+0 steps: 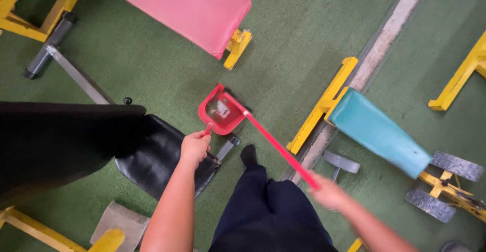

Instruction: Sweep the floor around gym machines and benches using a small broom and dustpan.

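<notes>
Green carpet floor (pixel 304 39), gym benches around: pink bench pad (pixel 187 6), black seat pad (pixel 157 153), teal pad (pixel 379 130). Red dustpan (pixel 218 114) on floor ahead of feet, scraps inside. Left hand (pixel 194 146) fisted on dustpan handle. Right hand (pixel 329 194), blurred, closed around red broom stick (pixel 278 148), far end at dustpan.
</notes>
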